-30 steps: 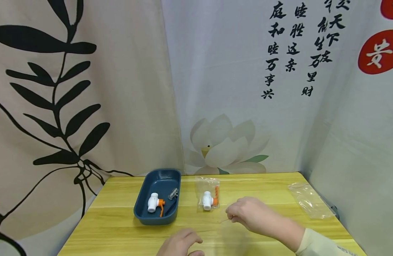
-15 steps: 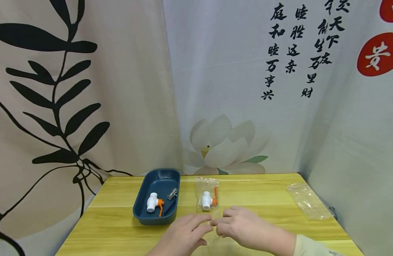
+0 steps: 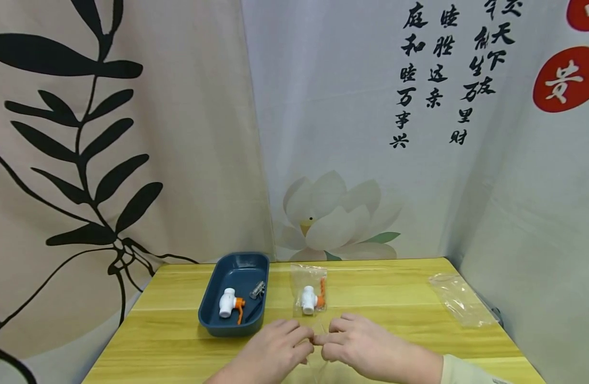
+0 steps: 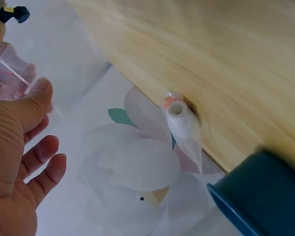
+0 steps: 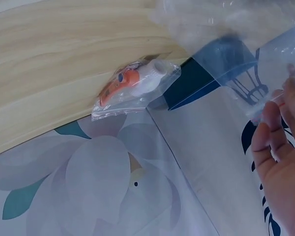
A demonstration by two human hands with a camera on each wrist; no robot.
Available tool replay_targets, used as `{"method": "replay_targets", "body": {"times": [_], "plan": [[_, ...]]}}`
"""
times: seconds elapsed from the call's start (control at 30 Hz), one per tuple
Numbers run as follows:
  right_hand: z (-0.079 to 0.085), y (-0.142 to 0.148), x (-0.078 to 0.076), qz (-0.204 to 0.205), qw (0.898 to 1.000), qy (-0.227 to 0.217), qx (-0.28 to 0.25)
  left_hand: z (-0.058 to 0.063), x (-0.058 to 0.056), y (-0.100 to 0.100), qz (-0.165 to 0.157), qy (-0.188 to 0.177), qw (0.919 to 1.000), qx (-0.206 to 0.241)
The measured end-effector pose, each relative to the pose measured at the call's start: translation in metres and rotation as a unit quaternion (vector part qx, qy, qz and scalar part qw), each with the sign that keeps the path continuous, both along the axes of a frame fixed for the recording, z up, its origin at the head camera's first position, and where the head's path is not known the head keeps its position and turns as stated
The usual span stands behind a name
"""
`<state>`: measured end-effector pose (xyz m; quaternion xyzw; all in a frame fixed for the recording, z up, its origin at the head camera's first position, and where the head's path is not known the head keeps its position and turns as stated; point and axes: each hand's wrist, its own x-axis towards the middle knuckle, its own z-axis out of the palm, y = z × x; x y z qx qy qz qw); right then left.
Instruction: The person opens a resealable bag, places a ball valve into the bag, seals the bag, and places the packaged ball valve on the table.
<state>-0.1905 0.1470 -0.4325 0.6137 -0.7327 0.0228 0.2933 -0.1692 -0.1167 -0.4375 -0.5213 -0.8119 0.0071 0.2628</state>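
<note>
Near the front of the table, my left hand (image 3: 277, 349) and right hand (image 3: 358, 341) meet at a thin, clear plastic bag (image 5: 226, 59). Thumb and fingers of the left hand pinch its top edge (image 4: 12, 71), the other fingers loosely bent. From the opposite side my right hand pinches the same edge, which has a zip strip in the right wrist view. Just beyond the hands lies a white ball valve with an orange handle (image 3: 308, 298), inside its own clear bag. A similar unbagged valve (image 3: 228, 303) lies in the dark blue tray (image 3: 234, 333) at left.
A small metal piece (image 3: 258, 289) and a dark slim item (image 3: 253, 314) are also in the tray. Toward the right edge of the wooden table (image 3: 395, 288) lies another clear bag (image 3: 462, 301). A printed curtain (image 3: 352, 133) hangs behind the table.
The right hand has brought the clear bag leftward and nearer. My left hand has risen to meet it and now pinches the edge too. The valves and tray have stayed put.
</note>
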Motion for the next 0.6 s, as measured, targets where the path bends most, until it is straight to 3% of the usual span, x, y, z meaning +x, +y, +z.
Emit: {"method": "replay_targets", "body": {"times": [0.2,0.37,0.5,0.6], "plan": [[0.005,0.001,-0.001,0.020,1.000,0.004,-0.005,0.005,-0.002,0.000,-0.019,0.003,0.9998,-0.008],[0.007,0.000,0.000,0.026,1.000,-0.002,-0.010,0.006,-0.002,0.002,-0.038,-0.021,0.9990,-0.007],[0.009,0.000,0.001,0.029,0.999,-0.002,-0.017,0.008,-0.002,0.004,-0.051,-0.065,0.9963,-0.026],[0.012,0.000,0.003,0.030,0.999,0.008,-0.010,0.011,-0.002,0.006,-0.063,-0.066,0.9947,-0.047]]}}
